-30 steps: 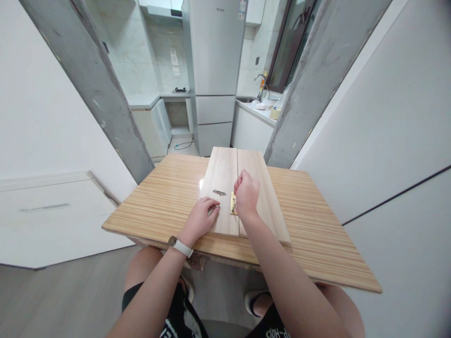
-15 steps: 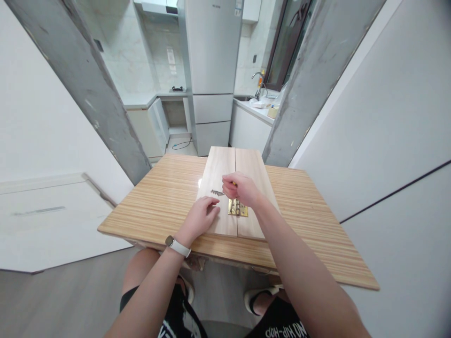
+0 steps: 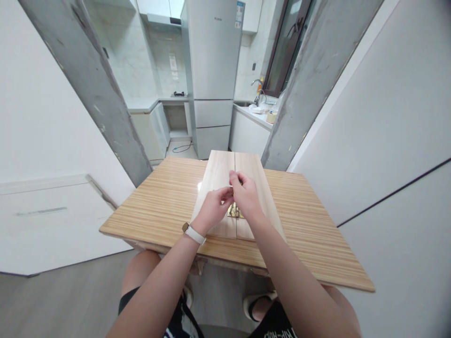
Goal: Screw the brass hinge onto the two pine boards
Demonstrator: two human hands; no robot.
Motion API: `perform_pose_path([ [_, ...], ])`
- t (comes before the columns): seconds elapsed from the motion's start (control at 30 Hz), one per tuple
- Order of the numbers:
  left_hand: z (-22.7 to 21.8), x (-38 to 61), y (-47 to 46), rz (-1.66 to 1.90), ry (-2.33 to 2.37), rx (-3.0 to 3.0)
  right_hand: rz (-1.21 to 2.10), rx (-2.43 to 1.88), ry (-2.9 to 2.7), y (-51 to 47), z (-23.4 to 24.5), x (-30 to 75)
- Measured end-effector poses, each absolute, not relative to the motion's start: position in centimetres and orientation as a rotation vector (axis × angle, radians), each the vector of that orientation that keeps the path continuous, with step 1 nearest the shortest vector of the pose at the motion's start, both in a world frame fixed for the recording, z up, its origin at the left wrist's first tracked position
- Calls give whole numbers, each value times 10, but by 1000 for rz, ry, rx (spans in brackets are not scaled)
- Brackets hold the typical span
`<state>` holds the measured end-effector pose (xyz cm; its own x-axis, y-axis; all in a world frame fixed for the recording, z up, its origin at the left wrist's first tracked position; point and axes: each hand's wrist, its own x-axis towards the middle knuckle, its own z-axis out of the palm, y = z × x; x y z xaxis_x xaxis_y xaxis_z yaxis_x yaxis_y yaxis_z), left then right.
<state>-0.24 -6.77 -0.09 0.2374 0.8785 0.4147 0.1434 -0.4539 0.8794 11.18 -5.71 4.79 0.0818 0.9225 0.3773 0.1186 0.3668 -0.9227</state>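
My left hand (image 3: pixel 213 206) and right hand (image 3: pixel 248 197) curl narrowly, contents hidden, near a golden hinge (image 3: pixel 232 211) best kept flat and square across both pale boards (image 3: pixel 220 166).

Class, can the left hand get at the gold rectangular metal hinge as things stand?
Probably yes: the left hand is close to the hinge, whose near edge shows; the right hand partly hides the rest.

head view | from wearer's head | faces forward, down | tabletop (image 3: pixel 310 234) near, fridge (image 3: pixel 213 56) beyond
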Motion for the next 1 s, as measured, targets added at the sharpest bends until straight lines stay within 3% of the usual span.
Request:
perform_pose_path([
  [0.4, -6, 0, -63, 1203, 910, 1661, 828, -1103, -995, -45, 39, 99],
  [0.77, -12, -11, -59, 1057, 745, 1610, 1544, -712, -1551, -38, 66, 127],
  [0.87, -14, -10, -62, 1125, 871, 1680, 1430, -782, -1522, -40, 64, 124],
  [1.0, -15, -7, -67, 1179, 992, 1801, 987, -973, -1309, -59, 57, 107],
])
